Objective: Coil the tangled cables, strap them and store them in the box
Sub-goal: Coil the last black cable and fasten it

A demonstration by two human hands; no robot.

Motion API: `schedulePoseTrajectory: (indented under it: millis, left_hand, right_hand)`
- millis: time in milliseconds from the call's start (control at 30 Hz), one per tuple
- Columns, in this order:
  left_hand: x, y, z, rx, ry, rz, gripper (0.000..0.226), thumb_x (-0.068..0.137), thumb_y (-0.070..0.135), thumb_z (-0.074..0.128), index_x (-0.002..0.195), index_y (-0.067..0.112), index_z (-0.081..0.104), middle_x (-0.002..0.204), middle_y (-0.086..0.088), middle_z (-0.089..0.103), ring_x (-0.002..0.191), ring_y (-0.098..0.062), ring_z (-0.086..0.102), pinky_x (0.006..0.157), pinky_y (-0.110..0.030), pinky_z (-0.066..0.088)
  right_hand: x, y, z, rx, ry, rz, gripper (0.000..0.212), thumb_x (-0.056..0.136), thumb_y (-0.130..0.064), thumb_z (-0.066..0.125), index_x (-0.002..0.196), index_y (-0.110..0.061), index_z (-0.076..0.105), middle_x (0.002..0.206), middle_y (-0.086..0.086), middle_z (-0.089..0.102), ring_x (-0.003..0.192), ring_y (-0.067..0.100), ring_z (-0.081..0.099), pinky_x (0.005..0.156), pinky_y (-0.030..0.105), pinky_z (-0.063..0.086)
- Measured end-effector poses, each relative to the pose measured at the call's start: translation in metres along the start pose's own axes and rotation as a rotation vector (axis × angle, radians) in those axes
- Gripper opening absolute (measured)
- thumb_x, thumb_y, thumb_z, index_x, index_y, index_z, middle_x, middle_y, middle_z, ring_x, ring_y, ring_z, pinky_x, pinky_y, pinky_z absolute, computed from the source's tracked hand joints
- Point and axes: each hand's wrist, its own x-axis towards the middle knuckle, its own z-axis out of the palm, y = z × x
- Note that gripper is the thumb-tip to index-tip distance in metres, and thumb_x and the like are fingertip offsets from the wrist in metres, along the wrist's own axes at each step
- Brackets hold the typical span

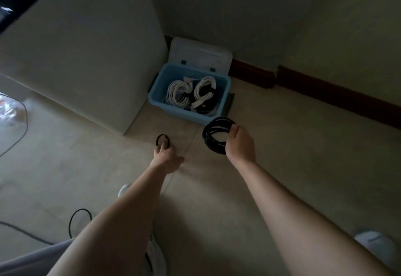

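My right hand grips a coiled black cable just in front of the blue box. The box stands on the floor with its white lid leaning open behind it. Inside lie white cable coils and some black ones. My left hand reaches down to the floor, its fingers on a small black strap loop. Whether the fingers pinch the loop or only touch it is unclear.
A pale cabinet stands left of the box. Dark skirting runs along the wall on the right. Loose black cable lies on the tiled floor at lower left. My white shoes show near the bottom edge.
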Motion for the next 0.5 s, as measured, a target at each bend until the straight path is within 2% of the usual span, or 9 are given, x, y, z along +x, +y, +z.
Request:
schedulePoseTrajectory:
  millis: [67, 133, 200, 267, 367, 433, 500]
  left_hand:
    - [-0.007, 0.0, 0.006, 0.061, 0.041, 0.0, 0.065, 0.093, 0.041, 0.058, 0.148, 0.012, 0.039, 0.161, -0.006, 0.016, 0.142, -0.034, 0.023, 0.111, -0.048, 0.038]
    - [-0.016, 0.001, 0.007, 0.095, 0.118, 0.02, 0.05, 0.094, 0.033, 0.057, 0.137, 0.009, 0.051, 0.152, -0.007, 0.033, 0.133, -0.032, 0.037, 0.104, -0.046, 0.046]
    - [-0.025, 0.008, 0.0, -0.003, 0.194, 0.027, 0.029, 0.092, 0.018, 0.054, 0.115, 0.006, 0.064, 0.132, -0.013, 0.057, 0.115, -0.033, 0.055, 0.093, -0.042, 0.054]
    - [-0.037, 0.018, -0.012, -0.113, 0.232, 0.025, 0.025, 0.087, 0.002, 0.049, 0.1, 0.004, 0.07, 0.111, -0.017, 0.069, 0.099, -0.034, 0.065, 0.086, -0.042, 0.058]
    - [-0.06, 0.038, -0.043, -0.232, 0.247, 0.098, 0.037, 0.091, -0.003, 0.047, 0.099, 0.017, 0.077, 0.105, -0.005, 0.074, 0.092, -0.026, 0.071, 0.083, -0.038, 0.06]
    - [-0.081, 0.055, -0.069, -0.384, 0.248, 0.144, 0.035, 0.094, -0.001, 0.049, 0.09, 0.022, 0.075, 0.095, -0.001, 0.073, 0.076, -0.021, 0.074, 0.069, -0.036, 0.063]
    - [-0.099, 0.072, -0.093, -0.594, 0.187, 0.212, 0.029, 0.096, 0.0, 0.054, 0.086, 0.021, 0.071, 0.094, -0.005, 0.072, 0.067, -0.022, 0.075, 0.061, -0.034, 0.063]
  right_hand:
    - [0.0, 0.004, 0.0, 0.006, -0.018, 0.018, 0.045, 0.109, -0.038, 0.027, 0.12, -0.008, 0.059, 0.121, 0.015, 0.066, 0.109, 0.035, 0.064, 0.09, 0.045, 0.053]
    - [-0.002, 0.005, -0.002, 0.015, -0.021, 0.018, 0.045, 0.109, -0.038, 0.026, 0.118, -0.009, 0.059, 0.12, 0.015, 0.066, 0.108, 0.035, 0.064, 0.087, 0.042, 0.052]
    - [-0.007, 0.004, -0.008, 0.01, -0.015, 0.002, 0.044, 0.109, -0.039, 0.026, 0.116, -0.01, 0.059, 0.117, 0.014, 0.067, 0.105, 0.034, 0.065, 0.079, 0.036, 0.048]
    - [-0.013, 0.0, -0.019, 0.014, -0.012, -0.007, 0.045, 0.109, -0.04, 0.026, 0.115, -0.011, 0.06, 0.116, 0.012, 0.067, 0.103, 0.031, 0.065, 0.077, 0.034, 0.046]
    - [-0.025, -0.01, -0.043, 0.067, -0.014, -0.046, 0.044, 0.109, -0.041, 0.027, 0.117, -0.013, 0.06, 0.116, 0.009, 0.067, 0.103, 0.028, 0.065, 0.08, 0.034, 0.048]
    - [-0.038, -0.02, -0.066, 0.101, -0.02, -0.1, 0.044, 0.108, -0.042, 0.028, 0.116, -0.014, 0.061, 0.112, 0.006, 0.067, 0.1, 0.025, 0.065, 0.078, 0.032, 0.047]
    - [-0.047, -0.029, -0.087, 0.119, -0.034, -0.154, 0.045, 0.108, -0.044, 0.029, 0.109, -0.013, 0.062, 0.099, 0.003, 0.066, 0.092, 0.022, 0.064, 0.071, 0.03, 0.045]
